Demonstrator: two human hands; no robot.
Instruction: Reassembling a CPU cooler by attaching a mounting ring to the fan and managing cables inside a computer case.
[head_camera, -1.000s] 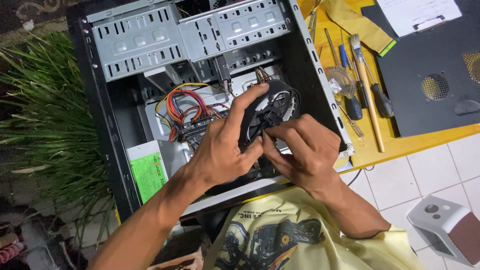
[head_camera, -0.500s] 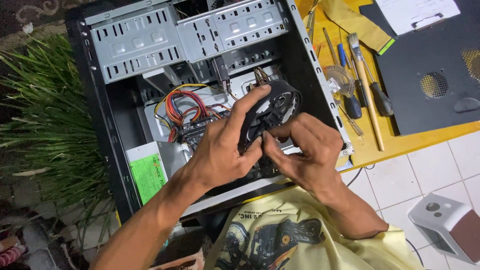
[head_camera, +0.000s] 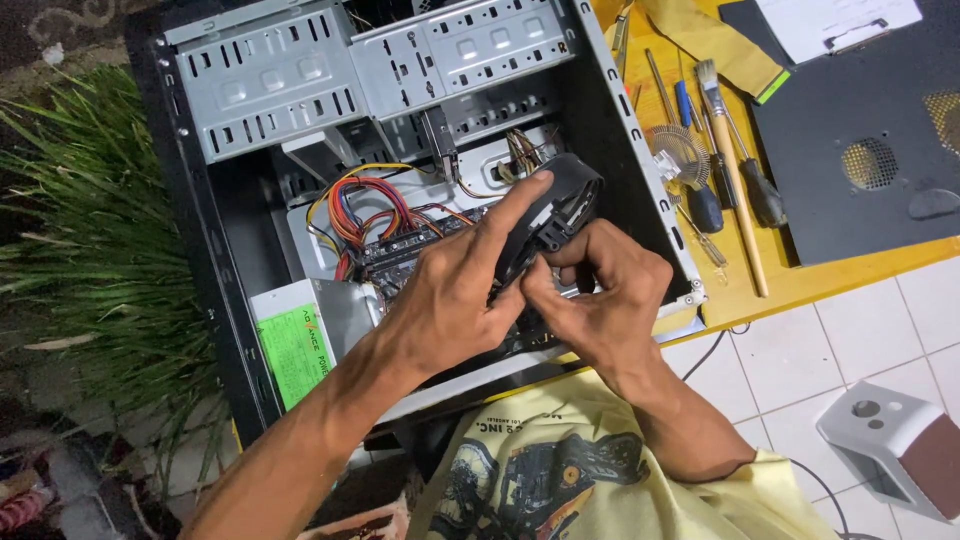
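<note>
Here a round black cooler fan (head_camera: 556, 205) is held tilted on edge above the middle of the open computer case (head_camera: 215, 300), over the board, clear of the metal floor. The left hand (head_camera: 455, 290) wraps it from the near side, forefinger stretched up along its rim and the other fingers closed round its lower edge; the right hand (head_camera: 610, 295) meets it from below, thumb and forefinger pinched narrow on something small at the fan's underside, too hidden to name. By the look of it the step in hand is working the fan free of, or onto, its seat on the board, and the next move calls for a steady grip from the left hand while the right does fine work at that hidden spot, keeping the bundle of red, yellow and orange wires (head_camera: 365, 215) out of the blades. Counted outward: one fan, two hands, one case with one power supply (head_camera: 310, 335) bearing a green label, two grey drive cages (head_camera: 370, 70); on the yellow table (head_camera: 800, 285) one paintbrush (head_camera: 730, 165), at least two screwdrivers (head_camera: 765, 195), one dark side panel (head_camera: 860, 150).
</note>
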